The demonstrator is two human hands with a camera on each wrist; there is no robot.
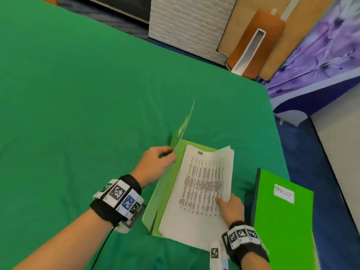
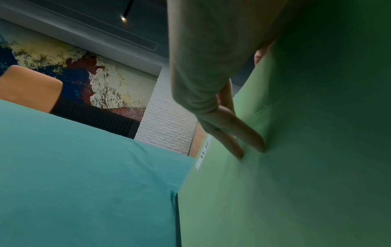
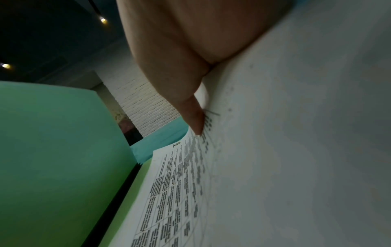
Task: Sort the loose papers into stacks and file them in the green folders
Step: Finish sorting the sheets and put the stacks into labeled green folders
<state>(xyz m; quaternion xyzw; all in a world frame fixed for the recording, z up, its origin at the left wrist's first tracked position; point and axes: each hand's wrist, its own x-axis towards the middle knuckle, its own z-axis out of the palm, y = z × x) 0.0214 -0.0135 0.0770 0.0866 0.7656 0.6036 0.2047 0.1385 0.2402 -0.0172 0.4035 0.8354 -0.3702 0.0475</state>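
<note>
An open green folder [image 1: 165, 193] lies on the green tablecloth near the front right. My left hand [image 1: 167, 155] pinches its raised cover [image 1: 185, 123] at the edge and holds it upright. In the left wrist view its fingers [image 2: 249, 138] lie against the cover's outer face [image 2: 296, 167], beside a white label [image 2: 204, 150] marked "H.R". A stack of printed papers [image 1: 202, 188] marked "HR" rests inside the folder. My right hand [image 1: 224, 201] grips the stack's lower right edge. In the right wrist view its thumb [image 3: 195, 120] lies on the top sheet [image 3: 275, 158].
A second green folder [image 1: 282, 227], closed, with a white label [image 1: 284, 193] reading "TASK LIST", lies to the right at the table's corner. The green tablecloth [image 1: 78, 114] stretches left and back. Beyond the right edge lie blue floor [image 1: 315, 172] and a white brick panel [image 1: 187, 26].
</note>
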